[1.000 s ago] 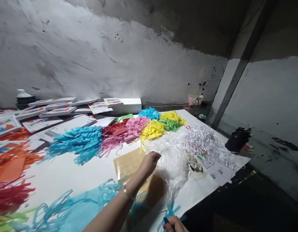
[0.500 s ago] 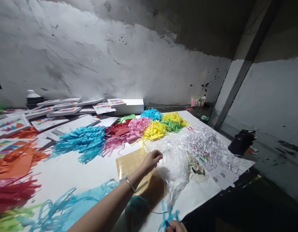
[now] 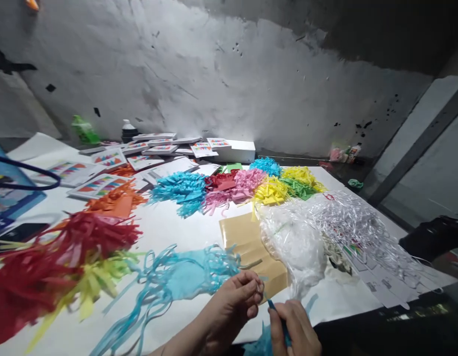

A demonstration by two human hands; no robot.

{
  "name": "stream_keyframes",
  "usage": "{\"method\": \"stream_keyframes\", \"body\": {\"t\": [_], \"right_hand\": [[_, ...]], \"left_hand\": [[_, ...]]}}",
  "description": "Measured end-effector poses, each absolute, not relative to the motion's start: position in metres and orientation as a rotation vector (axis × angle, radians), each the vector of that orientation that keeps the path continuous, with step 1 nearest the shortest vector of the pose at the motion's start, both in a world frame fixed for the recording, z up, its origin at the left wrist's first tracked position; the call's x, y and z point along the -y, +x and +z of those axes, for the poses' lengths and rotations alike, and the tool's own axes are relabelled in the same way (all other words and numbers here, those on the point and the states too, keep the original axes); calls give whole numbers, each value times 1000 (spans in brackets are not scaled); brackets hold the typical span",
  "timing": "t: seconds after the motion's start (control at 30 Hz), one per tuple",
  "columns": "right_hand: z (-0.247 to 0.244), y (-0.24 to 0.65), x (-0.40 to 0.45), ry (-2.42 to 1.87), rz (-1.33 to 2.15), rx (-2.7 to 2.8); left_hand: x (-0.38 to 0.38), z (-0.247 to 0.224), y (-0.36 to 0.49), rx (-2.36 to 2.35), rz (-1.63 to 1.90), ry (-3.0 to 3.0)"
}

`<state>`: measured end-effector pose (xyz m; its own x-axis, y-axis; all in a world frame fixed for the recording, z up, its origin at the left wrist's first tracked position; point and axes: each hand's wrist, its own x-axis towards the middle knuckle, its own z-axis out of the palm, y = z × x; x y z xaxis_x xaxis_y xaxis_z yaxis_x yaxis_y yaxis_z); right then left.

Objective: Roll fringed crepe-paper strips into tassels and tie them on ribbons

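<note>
My right hand (image 3: 294,326) grips a twisted blue paper strip (image 3: 274,307) near the front edge of the table; blue fringe hangs below it. Close by on its left, my left hand (image 3: 238,301) has its fingers pinched together, and what they hold is too small to make out. Light blue fringed paper (image 3: 192,272) lies left of the hands. Beyond them are a brown sheet (image 3: 247,242) and a clear plastic bag (image 3: 297,242).
Red fringe (image 3: 91,237), orange fringe (image 3: 114,198) and yellow-green fringe lie left. Blue (image 3: 180,190), pink and yellow bundles (image 3: 271,190) sit further back, before printed packets (image 3: 162,149). White strings (image 3: 355,222) spread at the right.
My left hand has come back from the plastic bag to beside my right hand. My right hand has risen further into view with the blue strip. The view has turned left.
</note>
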<state>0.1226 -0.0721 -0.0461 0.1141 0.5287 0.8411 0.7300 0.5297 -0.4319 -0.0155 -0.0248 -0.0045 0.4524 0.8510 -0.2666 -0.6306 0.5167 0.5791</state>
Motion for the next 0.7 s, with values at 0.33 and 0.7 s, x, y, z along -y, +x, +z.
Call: {"method": "stream_keyframes", "body": {"t": [0.33, 0.7], "right_hand": [[-31, 73, 75, -1111, 128, 1714], [-27, 57, 81, -1061, 210, 1792]], "left_hand": [[48, -5, -58, -691, 1198, 600], [62, -10, -83, -697, 1267, 697]]}}
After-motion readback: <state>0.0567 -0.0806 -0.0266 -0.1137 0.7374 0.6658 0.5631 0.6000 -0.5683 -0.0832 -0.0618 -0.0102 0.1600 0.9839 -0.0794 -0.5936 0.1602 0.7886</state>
